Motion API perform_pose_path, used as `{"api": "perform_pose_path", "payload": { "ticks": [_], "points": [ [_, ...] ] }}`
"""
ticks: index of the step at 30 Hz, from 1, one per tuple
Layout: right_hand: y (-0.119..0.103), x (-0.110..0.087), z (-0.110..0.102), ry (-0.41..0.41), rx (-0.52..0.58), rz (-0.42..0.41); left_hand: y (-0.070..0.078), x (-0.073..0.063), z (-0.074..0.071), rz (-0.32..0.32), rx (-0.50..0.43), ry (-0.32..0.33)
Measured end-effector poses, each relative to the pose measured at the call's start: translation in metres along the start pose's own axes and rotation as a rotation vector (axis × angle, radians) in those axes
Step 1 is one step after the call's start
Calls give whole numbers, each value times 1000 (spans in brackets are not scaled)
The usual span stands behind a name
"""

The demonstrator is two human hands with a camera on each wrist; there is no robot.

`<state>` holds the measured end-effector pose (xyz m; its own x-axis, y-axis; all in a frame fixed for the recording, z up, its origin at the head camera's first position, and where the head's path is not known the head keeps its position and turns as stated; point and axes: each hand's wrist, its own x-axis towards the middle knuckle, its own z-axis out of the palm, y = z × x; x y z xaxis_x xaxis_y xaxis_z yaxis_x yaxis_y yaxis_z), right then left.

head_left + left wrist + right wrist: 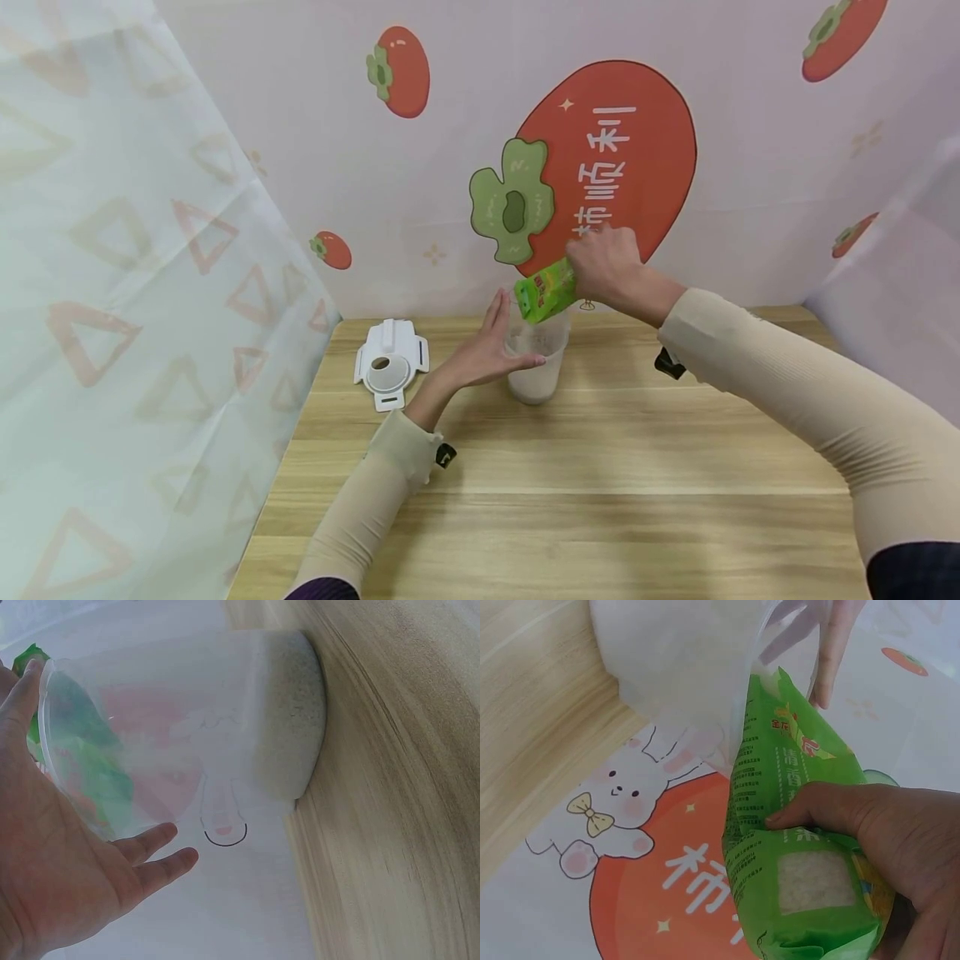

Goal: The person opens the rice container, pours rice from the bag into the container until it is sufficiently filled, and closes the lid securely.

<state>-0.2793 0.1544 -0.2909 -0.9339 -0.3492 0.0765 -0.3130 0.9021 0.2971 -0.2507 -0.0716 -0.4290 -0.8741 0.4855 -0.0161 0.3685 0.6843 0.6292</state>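
A green bag of rice point(795, 847) is tilted, its mouth at the rim of a clear plastic container point(536, 379). My right hand point(611, 268) grips the bag from above, thumb across its printed front in the right wrist view. White grains show through the bag's window. The container stands upright on the table, and pale grains fill its bottom in the left wrist view. My left hand point(67, 855) is spread at the container's rim, fingers mostly straight, steadying its side. In the head view the left hand's thumb reaches across the container's near side.
A white plastic lid point(390, 367) with a round hole and side clips lies at the table's back left. The wooden table point(600, 500) meets a wall cloth point(450, 167) printed with persimmons just behind the container. Another cloth point(150, 292) hangs along the left.
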Motion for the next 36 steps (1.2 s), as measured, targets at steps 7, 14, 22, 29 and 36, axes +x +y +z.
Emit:
{"api": "perform_pose_path", "payload": {
  "ticks": [7, 14, 22, 29, 36],
  "points": [
    [-3, 1, -1, -4, -31, -1, -1, 1, 0, 6, -17, 2],
    [-6, 1, -3, -15, -48, -1, -1, 2, 1, 6, -12, 6],
    [-6, 2, -3, -5, -60, -13, 0, 1, 1, -2, 8, -2],
    [-6, 2, -2, 6, -50, -25, -1, 1, 1, -3, 6, -7],
    [-6, 2, -2, 16, -63, -43, 0, 0, 1, 2, 1, -5]
  ]
}}
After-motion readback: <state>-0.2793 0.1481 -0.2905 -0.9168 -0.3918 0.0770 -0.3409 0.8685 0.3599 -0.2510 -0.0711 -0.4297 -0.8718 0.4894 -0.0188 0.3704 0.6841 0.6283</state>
